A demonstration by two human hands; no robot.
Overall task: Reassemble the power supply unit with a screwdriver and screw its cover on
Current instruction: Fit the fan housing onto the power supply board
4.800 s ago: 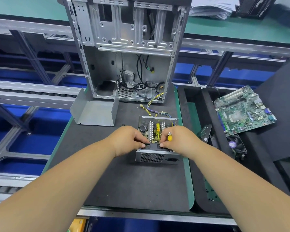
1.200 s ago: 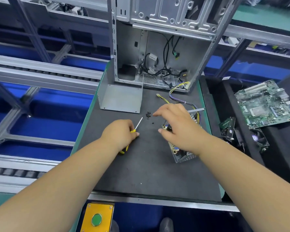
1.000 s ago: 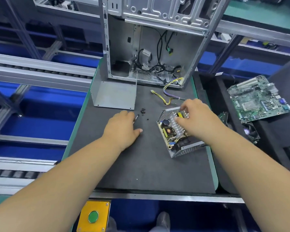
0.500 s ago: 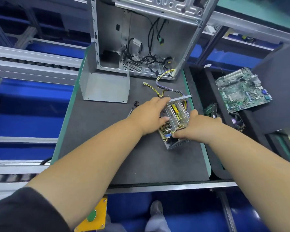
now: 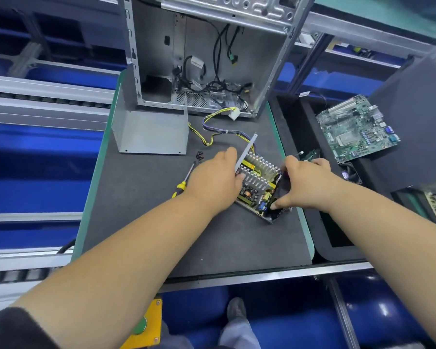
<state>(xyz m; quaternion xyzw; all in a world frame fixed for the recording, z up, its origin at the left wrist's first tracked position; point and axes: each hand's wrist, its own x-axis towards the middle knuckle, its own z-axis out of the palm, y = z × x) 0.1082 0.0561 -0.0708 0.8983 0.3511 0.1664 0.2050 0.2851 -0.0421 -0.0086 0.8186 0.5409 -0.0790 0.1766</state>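
Note:
The open power supply unit (image 5: 258, 181) lies turned at an angle on the dark mat (image 5: 161, 222), its heat sinks and yellow parts showing. My left hand (image 5: 215, 181) grips its left wall. My right hand (image 5: 303, 183) grips the right side, thumb at the near corner by the black fan part. Its wire bundle (image 5: 219, 127) runs toward the case. The grey sheet-metal cover (image 5: 151, 131) stands apart at the mat's far left. A yellow-handled screwdriver (image 5: 184, 181) lies left of my left hand. Several small black screws (image 5: 200, 156) lie near the cover.
An open computer case (image 5: 204, 54) stands at the back of the mat. To the right, a black tray holds a green motherboard (image 5: 358, 128), a small fan (image 5: 350, 173) and a small circuit board (image 5: 311, 155). A yellow box with a green button (image 5: 142, 326) sits below the bench edge.
My left hand let go of the screwdriver, which now lies on the mat, and moved to the power supply. Both hands have turned and shifted the unit.

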